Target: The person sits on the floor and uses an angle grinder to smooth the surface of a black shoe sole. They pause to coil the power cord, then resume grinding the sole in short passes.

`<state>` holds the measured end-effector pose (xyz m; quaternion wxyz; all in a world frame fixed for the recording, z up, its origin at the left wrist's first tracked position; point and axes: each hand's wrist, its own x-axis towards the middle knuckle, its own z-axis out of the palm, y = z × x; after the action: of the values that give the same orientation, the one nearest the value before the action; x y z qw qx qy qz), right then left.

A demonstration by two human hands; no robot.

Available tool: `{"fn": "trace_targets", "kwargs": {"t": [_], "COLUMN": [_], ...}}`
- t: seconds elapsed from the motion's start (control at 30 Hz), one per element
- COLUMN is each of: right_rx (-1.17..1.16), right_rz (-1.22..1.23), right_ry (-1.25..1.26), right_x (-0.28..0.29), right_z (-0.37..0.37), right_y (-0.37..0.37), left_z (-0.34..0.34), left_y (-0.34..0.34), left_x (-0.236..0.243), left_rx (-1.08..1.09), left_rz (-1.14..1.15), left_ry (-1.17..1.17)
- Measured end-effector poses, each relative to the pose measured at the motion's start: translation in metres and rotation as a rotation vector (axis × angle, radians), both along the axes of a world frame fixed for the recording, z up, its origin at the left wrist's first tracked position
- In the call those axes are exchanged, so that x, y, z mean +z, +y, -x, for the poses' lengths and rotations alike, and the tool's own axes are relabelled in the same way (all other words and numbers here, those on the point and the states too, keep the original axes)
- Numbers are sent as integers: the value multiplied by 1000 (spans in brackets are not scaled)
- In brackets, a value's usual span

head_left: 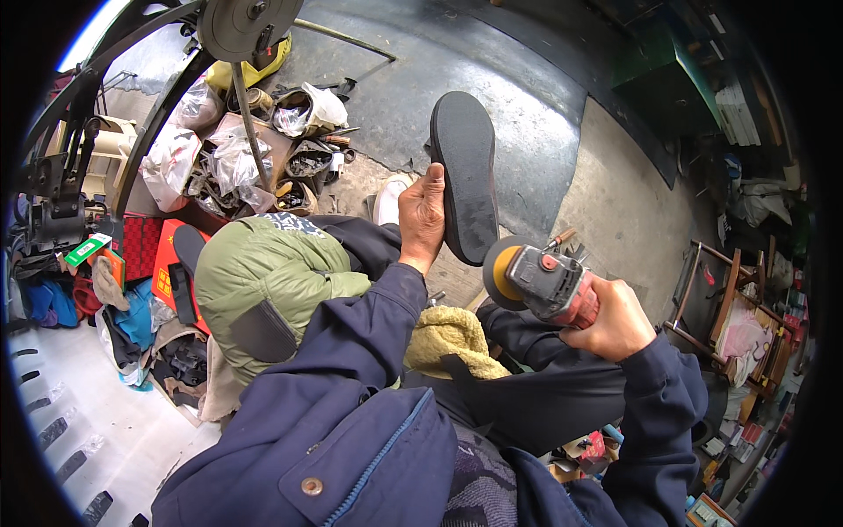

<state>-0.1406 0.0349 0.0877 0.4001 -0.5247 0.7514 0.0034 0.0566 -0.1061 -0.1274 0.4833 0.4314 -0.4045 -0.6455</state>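
My left hand [423, 220] is closed round the edge of a shoe [465, 171], its thumb lying along the side. The black sole faces me and the upper is hidden behind it. A red and grey angle grinder [555, 288] is gripped in my right hand [619, 321]. Its yellow-brown disc [503, 270] sits at the lower end of the sole; whether they touch I cannot tell. Under my forearms, a yellow fleecy cloth [452, 338] lies across my lap.
Olive-green padded fabric [263, 285] bulges beside my left forearm. Plastic bags [233, 154] and open sacks crowd the floor at the far left, below a metal machine wheel [250, 22]. A wooden frame [729, 307] stands at the right, and a dark sheet [527, 79] covers the floor ahead.
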Motion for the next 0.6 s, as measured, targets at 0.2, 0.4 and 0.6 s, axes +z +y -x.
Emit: {"fn": "trace_targets", "kwargs": {"t": [0.2, 0.4, 0.6], "right_rx": [-44, -13, -151], "right_rz": [49, -10, -15], "right_ry": [-119, -53, -205], "right_x": [-11, -11, -12], "right_z": [4, 9, 20], "right_y": [-11, -12, 0], "left_z": [2, 1, 3], "left_y": [0, -1, 1], "left_x": [-3, -1, -2], "left_rx": [-3, -14, 14], "left_rz": [-40, -28, -26], "left_ry": [32, 25, 14]}}
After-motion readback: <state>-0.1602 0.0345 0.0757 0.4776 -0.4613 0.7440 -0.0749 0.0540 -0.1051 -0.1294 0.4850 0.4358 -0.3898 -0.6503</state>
